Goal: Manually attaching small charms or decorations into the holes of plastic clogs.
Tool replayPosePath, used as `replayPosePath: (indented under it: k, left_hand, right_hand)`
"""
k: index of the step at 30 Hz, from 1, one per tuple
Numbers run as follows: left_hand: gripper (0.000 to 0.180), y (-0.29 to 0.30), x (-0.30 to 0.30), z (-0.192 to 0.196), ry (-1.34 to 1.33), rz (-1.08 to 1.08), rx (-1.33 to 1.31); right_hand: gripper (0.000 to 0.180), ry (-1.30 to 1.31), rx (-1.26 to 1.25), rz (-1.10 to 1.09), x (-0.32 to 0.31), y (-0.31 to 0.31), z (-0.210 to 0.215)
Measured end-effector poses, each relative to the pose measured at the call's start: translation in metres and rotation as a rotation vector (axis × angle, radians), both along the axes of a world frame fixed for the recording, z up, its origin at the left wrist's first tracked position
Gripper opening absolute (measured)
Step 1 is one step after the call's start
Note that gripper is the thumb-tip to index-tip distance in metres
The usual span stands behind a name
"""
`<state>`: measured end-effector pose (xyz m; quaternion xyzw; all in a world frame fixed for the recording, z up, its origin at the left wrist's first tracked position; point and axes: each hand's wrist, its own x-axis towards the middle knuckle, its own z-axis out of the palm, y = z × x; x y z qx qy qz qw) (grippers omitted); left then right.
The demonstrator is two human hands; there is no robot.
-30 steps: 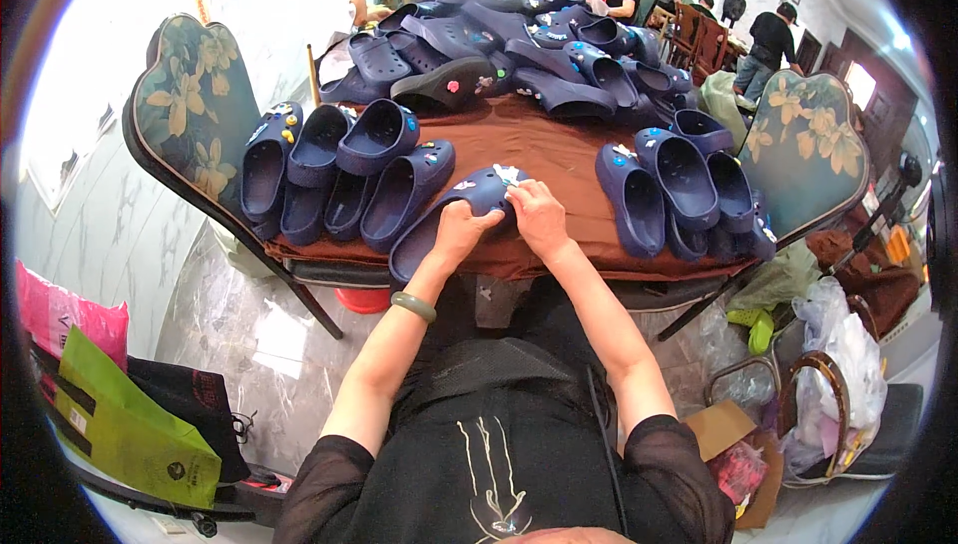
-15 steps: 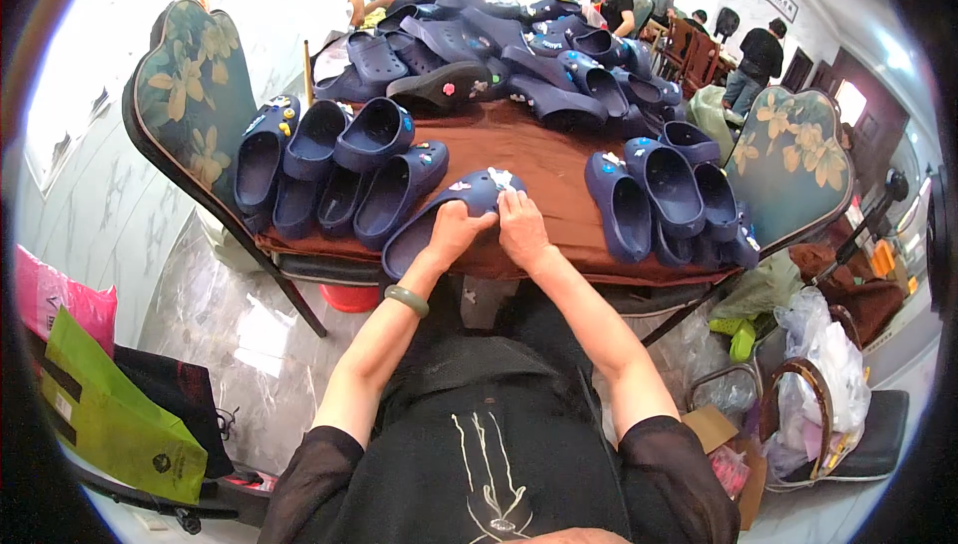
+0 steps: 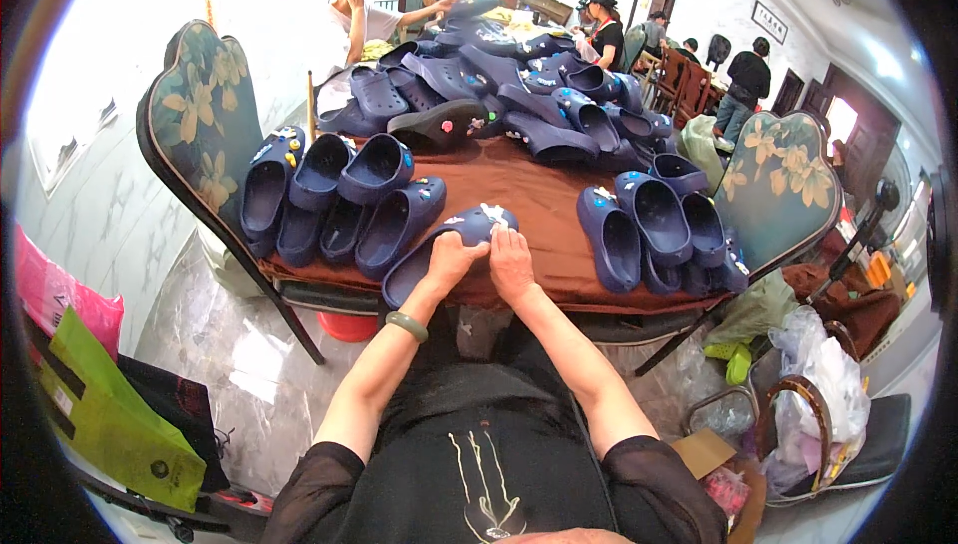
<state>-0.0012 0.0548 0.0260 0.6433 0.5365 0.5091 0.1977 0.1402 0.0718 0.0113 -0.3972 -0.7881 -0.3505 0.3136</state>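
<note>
Just beyond my body, at the table's near edge, lies a navy blue clog (image 3: 407, 276) with white charms (image 3: 493, 213) on its toe. My left hand (image 3: 456, 263), with a green bangle on the wrist, grips the clog's near side, thumb toward the toe. Up at the toe my right hand (image 3: 512, 261) has its fingers bent and pressed together beside the white charms; whatever is under its fingertips is hidden. Left of my hands stands a group of navy clogs (image 3: 399, 230) with small charms, and another group (image 3: 659, 220) stands to the right.
A big heap of navy clogs (image 3: 479, 85) covers the far part of the brown-clothed table (image 3: 479, 170). Floral chairs flank it, left (image 3: 205, 115) and right (image 3: 778, 180). A person (image 3: 354, 15) reaches over the heap; others are farther back. Bags (image 3: 120, 414) lie at lower left.
The view has tilted up a little, so more of the room and the people shows. A person at the far left now stretches an arm over the heap. My hands stay on the clog.
</note>
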Motion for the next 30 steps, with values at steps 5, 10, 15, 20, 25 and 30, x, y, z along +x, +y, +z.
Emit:
replayPosePath:
  k: [5,10,15,20,25,30]
  left_hand:
    - [0.032,-0.008,-0.002,0.003,-0.096,-0.089,-0.065]
    - [0.035,-0.026,0.016,0.015,-0.085,-0.064,0.002]
    - [0.031,-0.042,0.031,0.002,-0.106,-0.056,-0.063]
    - [0.028,-0.051,0.036,-0.009,-0.134,-0.07,0.136]
    - [0.034,-0.047,0.036,-0.014,-0.106,-0.056,0.181]
    - [0.041,-0.05,0.035,-0.016,0.003,0.018,0.23]
  right_hand:
    - [0.03,0.119,-0.062,0.215,0.019,0.001,0.008]
    - [0.015,0.695,-0.299,0.333,0.029,0.004,0.019]
    - [0.047,1.333,-0.668,0.322,0.03,0.007,0.0]
    - [0.055,1.598,-1.443,0.804,0.045,-0.005,0.018]
    - [0.055,1.598,-1.19,0.718,0.035,-0.003,0.007]
    - [0.056,1.605,-1.028,0.689,0.018,-0.005,0.0]
